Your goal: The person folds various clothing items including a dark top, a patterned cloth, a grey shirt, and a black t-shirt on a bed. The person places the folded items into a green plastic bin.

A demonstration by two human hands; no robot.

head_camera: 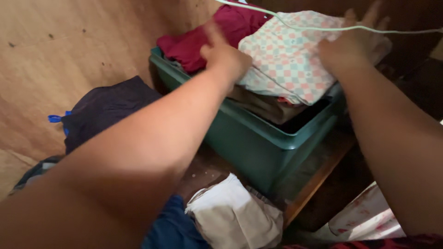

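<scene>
Both hands rest on a folded checked cloth (288, 55), pale with pink and grey squares, which lies on top of the heap in a green plastic bin (258, 143). The left hand (225, 57) presses on the cloth's near-left edge, knuckles up, fingers (213, 34) stretched forward and flat, gripping nothing that can be seen. The right hand (353, 48) lies on the cloth's far-right side, fingers (371, 14) spread and laid flat; whether the fingertips curl under the fabric cannot be told.

Relative to the bin:
- A maroon garment (210, 37) sits inside at the back left, touching the checked cloth
- Brownish folded fabric (263, 103) lies directly beneath the checked cloth, just below the rim
- A thin pale green cord (314, 28) runs across above the pile and over the right hand
- A dark navy garment (104, 108) with a blue tag lies to the left, against the wooden wall (60, 50)
- A folded white cloth (233, 214) lies in front, beside blue fabric (173, 228)
- A white cloth with red print (367, 216) lies in front to the right

The bin stands on a dark wooden surface (318, 175)
</scene>
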